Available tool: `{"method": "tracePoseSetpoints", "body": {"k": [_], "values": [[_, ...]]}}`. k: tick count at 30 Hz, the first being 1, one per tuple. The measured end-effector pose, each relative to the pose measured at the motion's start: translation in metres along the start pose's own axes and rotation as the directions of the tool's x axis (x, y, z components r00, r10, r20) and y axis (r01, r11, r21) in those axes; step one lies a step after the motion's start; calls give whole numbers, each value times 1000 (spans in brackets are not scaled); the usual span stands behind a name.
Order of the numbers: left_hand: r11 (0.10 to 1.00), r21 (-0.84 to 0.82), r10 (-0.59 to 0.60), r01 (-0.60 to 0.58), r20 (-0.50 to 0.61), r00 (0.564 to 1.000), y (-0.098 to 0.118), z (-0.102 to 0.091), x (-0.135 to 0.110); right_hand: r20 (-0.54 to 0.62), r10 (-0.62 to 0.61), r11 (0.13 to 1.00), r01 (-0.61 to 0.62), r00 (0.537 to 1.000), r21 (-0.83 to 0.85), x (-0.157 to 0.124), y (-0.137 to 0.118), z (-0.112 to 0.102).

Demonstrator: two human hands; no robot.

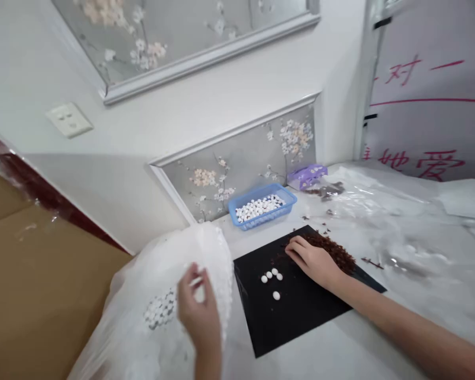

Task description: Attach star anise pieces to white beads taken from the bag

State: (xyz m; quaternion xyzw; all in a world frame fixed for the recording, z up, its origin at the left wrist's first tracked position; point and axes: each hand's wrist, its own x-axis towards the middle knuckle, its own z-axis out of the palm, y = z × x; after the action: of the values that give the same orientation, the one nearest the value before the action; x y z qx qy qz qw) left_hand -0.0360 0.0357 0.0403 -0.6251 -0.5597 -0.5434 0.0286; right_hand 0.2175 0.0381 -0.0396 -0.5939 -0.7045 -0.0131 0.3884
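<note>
My left hand (200, 311) is raised over a white plastic bag (200, 240), its thumb and fingers pinched around a small white ball, slightly blurred. Several white balls (159, 310) show in the bag's opening. On a black mat (267, 330), my right hand (313, 263) rests at the near left edge of a heap of small brown pieces (336, 250). Its fingers are drawn together and point down; whatever they pinch is hidden. Several white balls (276, 295) lie loose on the mat, left of my right hand.
A blue basket (263, 217) of white balls stands against the wall, beside a purple packet (306, 177). Clear plastic bags (415, 258) cover the table's right side. A cardboard box (35, 285) stands at left. Stray brown bits (372, 262) lie beyond the mat.
</note>
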Motion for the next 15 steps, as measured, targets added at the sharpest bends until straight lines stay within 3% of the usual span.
{"method": "tracePoseSetpoints", "body": {"k": [3, 6, 10, 15], "values": [[948, -319, 69, 23, 276, 959, 23, 30, -44, -67, 106, 985, -95, 992, 147, 0, -4, -5], [889, -454, 140, 59, 391, 910, 26, 46, -76, -64, 213, 938, -186, 975, 292, -1, -9, -6], [848, -482, 50, 219, 485, 873, 18, 51, -85, -50, 244, 869, -195, 969, 454, -5, -22, -2], [664, -472, -132, 580, 689, 713, 23, 56, -86, -58, 127, 872, -84, 990, 482, -13, -39, 2]]}}
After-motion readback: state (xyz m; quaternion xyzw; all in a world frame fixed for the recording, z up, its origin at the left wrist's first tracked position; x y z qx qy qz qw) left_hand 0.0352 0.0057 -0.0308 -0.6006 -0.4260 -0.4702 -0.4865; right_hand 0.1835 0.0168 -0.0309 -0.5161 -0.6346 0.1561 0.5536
